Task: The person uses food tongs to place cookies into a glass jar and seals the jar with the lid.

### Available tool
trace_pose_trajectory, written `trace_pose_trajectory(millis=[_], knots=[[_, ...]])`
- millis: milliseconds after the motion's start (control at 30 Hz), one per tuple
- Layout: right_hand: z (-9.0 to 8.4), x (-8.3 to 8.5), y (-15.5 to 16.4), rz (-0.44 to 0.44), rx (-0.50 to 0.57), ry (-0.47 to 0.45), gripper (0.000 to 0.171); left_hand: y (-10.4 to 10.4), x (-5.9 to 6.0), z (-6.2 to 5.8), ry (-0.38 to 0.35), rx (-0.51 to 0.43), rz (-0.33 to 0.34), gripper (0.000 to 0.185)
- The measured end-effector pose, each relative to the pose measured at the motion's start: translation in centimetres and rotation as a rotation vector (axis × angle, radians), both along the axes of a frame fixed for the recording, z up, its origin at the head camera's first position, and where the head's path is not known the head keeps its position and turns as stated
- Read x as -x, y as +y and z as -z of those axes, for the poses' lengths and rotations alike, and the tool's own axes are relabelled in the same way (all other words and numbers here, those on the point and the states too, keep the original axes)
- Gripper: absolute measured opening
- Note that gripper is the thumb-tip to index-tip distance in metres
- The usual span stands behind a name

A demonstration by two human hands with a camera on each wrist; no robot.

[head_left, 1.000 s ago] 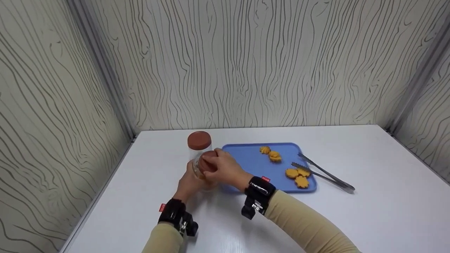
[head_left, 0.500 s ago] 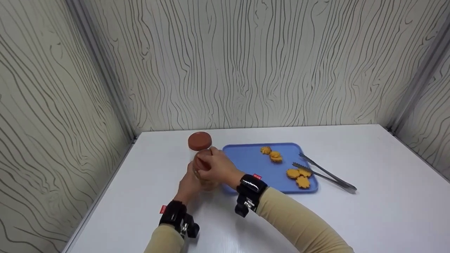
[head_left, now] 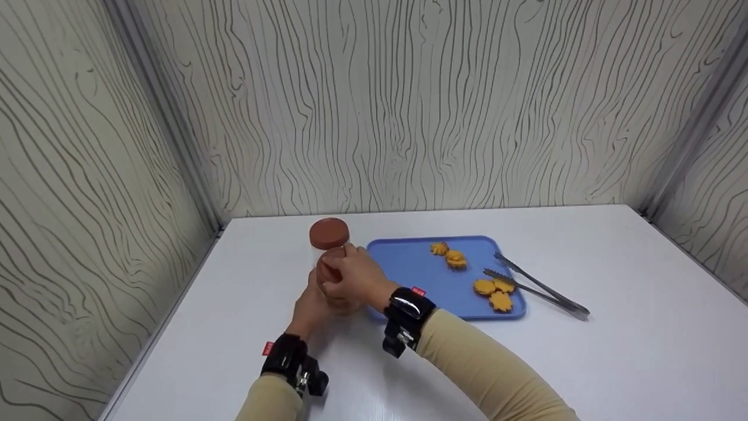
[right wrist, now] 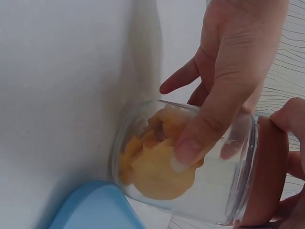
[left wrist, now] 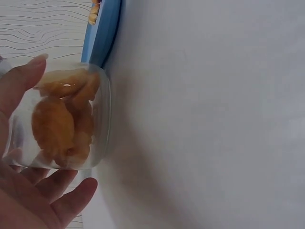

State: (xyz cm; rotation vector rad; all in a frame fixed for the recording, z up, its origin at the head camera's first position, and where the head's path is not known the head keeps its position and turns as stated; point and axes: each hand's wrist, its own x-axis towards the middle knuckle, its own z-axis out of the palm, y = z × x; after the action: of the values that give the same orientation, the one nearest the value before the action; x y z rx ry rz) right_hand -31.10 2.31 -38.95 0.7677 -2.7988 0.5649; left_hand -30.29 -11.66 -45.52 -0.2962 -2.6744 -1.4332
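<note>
Jar [head_left: 336,292] of clear smooth plastic stands on the white counter [head_left: 584,362], just left of the blue tray [head_left: 421,275], orange cookies [right wrist: 157,171] heaped inside. My left hand [head_left: 312,307] wraps its wall; my right hand's [head_left: 356,278] grip curls over the round brown lid [right wrist: 269,176]. If I twist crookedly the lid could cross-thread, and the slick wall might slip. A second brown-lidded jar [head_left: 329,235] stands just behind.

A staged recording booth rather than a lived-in room: a plain white tabletop [head_left: 613,351] is boxed in on three sides by pale panels printed with dark wavy wood-grain lines [head_left: 409,105], joined at the corners by grey metal strips [head_left: 175,134]
</note>
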Motion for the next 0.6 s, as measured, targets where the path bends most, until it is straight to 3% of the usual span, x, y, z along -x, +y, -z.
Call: trace_pose_trajectory(millis=[300, 600], knots=[[-0.1, 0.0, -0.4, 0.006, -0.019, 0.078, 0.026, 0.2, 0.2, 0.1, 0.003, 0.067, -0.026, 0.107], [0.0, -0.3, -1.1, 0.101, -0.148, 0.142, 0.042, 0.3, 0.2, 0.1, -0.031, 0.044, -0.029, 0.104]])
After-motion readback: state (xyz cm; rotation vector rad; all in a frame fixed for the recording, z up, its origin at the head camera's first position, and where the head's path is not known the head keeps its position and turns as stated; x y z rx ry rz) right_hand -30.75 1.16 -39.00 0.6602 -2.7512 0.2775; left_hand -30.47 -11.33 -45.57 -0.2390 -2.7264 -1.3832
